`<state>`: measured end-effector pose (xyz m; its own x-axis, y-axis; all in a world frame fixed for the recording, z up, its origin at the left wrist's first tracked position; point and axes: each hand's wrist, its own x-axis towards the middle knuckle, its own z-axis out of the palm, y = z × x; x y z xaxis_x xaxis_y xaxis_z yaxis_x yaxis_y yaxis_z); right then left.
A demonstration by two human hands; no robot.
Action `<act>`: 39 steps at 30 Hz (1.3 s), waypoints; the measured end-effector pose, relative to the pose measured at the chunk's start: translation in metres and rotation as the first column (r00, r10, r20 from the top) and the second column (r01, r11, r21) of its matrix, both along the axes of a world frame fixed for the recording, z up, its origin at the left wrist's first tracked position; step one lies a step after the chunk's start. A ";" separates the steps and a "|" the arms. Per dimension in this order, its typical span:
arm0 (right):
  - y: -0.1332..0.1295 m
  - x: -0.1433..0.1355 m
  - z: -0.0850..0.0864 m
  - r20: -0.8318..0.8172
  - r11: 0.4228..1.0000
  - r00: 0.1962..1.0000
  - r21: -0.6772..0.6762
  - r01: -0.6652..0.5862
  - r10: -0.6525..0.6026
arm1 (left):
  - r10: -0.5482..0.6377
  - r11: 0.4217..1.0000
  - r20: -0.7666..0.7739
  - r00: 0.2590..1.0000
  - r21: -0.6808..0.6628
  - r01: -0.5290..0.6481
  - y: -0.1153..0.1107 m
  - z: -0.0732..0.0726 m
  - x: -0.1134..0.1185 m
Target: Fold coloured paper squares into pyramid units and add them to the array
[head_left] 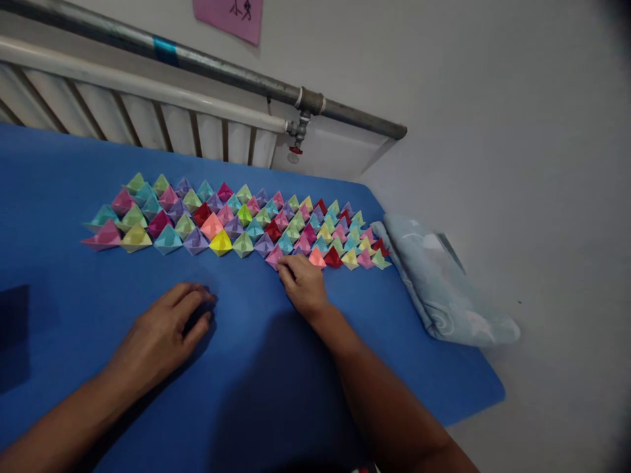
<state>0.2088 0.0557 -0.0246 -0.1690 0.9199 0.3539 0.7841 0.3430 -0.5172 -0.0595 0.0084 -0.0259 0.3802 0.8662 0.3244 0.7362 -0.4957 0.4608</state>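
Rows of small folded paper boats in many colours stand close together on a blue tabletop (256,407). My right hand (304,282) is at the front row, thumb and fingertips closed on a pink paper boat (274,257). The fingers partly cover that boat and a purple one behind. A yellow paper boat (220,244) stands further left in the same row, and a dark red paper boat (334,257) is just right of my hand. My left hand (170,322) rests on the tabletop in front of the rows, empty, with loosely bent fingers and the thumb apart.
A folded pale blue blanket (438,282) lies at the table's right end, against the wall. Behind the table are a white radiator (142,121) and a metal pipe (221,75) with a red-handled valve (296,150). A dark flat object (14,338) shows at the left edge.
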 end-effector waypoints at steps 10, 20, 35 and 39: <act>0.000 0.001 0.002 0.073 0.998 0.997 -0.042 0.044 -0.041 | -0.002 1.000 -0.005 1.000 -0.017 0.002 0.000 -0.002 -0.001; -0.053 -0.035 0.022 0.264 0.975 0.942 -0.136 -0.176 0.207 | 0.041 0.996 -0.022 0.999 -0.073 -0.043 0.002 -0.003 -0.001; -0.015 0.014 0.012 0.006 0.991 0.993 -0.074 0.115 -0.115 | 0.024 0.997 -0.013 1.000 -0.067 -0.024 0.003 -0.005 -0.003; -0.010 0.007 0.002 -0.016 0.995 0.997 -0.072 0.075 -0.077 | 0.010 0.998 -0.007 1.000 -0.063 -0.010 0.003 -0.006 -0.003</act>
